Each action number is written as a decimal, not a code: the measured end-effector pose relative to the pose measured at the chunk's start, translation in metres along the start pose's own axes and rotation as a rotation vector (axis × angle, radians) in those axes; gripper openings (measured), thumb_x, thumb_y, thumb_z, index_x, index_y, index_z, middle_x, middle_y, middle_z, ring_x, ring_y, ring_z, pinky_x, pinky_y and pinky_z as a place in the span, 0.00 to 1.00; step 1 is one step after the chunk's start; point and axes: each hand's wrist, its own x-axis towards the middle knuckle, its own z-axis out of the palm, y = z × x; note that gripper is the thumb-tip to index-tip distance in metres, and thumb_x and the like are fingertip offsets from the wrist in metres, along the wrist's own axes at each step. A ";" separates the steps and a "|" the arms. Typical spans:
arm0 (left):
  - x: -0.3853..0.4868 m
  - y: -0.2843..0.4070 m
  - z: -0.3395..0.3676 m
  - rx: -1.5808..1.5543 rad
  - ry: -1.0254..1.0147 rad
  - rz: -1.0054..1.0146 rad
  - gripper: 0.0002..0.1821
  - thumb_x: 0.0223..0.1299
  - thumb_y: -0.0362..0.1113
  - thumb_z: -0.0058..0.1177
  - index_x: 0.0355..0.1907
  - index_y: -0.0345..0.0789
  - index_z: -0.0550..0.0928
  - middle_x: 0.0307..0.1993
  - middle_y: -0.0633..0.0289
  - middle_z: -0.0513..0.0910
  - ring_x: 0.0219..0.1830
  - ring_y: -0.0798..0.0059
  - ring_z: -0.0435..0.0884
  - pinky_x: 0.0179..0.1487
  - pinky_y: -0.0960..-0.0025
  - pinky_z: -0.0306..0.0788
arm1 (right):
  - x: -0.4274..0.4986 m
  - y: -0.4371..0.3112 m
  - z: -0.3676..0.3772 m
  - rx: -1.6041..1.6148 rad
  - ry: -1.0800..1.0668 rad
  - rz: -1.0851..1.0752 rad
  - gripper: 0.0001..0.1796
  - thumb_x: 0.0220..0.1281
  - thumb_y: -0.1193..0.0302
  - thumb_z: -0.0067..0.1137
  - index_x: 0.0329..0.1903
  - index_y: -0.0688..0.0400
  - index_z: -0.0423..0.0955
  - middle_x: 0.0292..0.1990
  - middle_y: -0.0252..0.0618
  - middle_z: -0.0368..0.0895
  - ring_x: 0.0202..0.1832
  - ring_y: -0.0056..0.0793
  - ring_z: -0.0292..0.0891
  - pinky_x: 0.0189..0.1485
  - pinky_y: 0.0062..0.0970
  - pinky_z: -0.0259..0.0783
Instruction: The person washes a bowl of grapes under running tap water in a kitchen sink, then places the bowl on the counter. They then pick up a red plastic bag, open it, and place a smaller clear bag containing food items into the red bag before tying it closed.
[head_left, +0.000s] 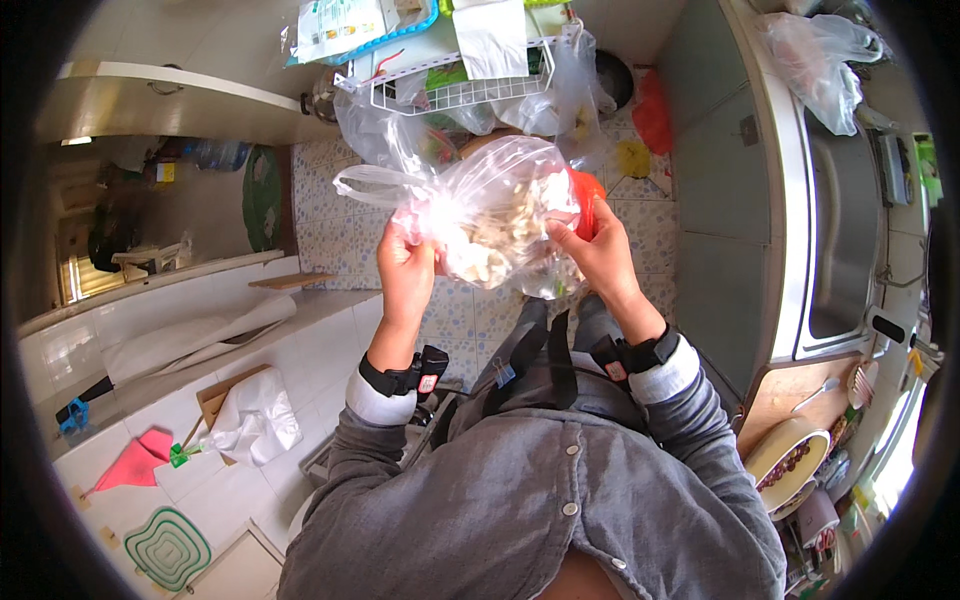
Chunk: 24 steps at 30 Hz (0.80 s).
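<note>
A clear plastic bag (491, 206) hangs between my two hands in front of my body, above the tiled floor. Pale, lumpy pieces show through its film; what they are, I cannot tell. My left hand (405, 259) grips the bag's gathered side, where a loop handle sticks out to the left. On the other side, my right hand (604, 251) pinches the bag with thumb and fingers. Something red-orange (587, 196), which looks like thin plastic, bulges beside the right fingers. Both wrists wear black straps.
Ahead stands a rack with a white wire basket (480, 88) and hanging plastic bags. A sink (844, 232) is set into the right counter, with a cutting board (795, 394) and a bowl of reddish round fruit (787, 461) nearer me. To the left runs a tiled ledge (315, 307).
</note>
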 end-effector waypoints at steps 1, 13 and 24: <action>0.003 0.000 0.003 0.036 -0.027 -0.083 0.17 0.53 0.17 0.36 0.46 0.30 0.72 0.28 0.65 0.76 0.24 0.85 0.72 0.25 0.81 0.67 | 0.000 0.002 -0.005 0.028 0.045 -0.015 0.21 0.54 0.73 0.63 0.48 0.67 0.69 0.40 0.39 0.79 0.41 0.20 0.74 0.43 0.21 0.70; 0.023 0.009 0.057 0.621 -0.706 0.626 0.35 0.35 0.38 0.70 0.54 0.54 0.77 0.69 0.43 0.46 0.67 0.52 0.56 0.63 0.61 0.58 | 0.016 -0.035 -0.052 0.111 0.093 -0.064 0.16 0.57 0.78 0.52 0.50 0.63 0.68 0.36 0.35 0.79 0.31 0.19 0.75 0.34 0.21 0.71; 0.044 -0.031 0.083 0.776 -0.569 0.876 0.21 0.36 0.34 0.64 0.40 0.50 0.83 0.66 0.53 0.59 0.63 0.48 0.62 0.62 0.53 0.59 | 0.001 -0.049 -0.069 0.619 0.145 0.289 0.22 0.64 0.77 0.46 0.61 0.58 0.60 0.48 0.39 0.75 0.46 0.29 0.75 0.46 0.30 0.74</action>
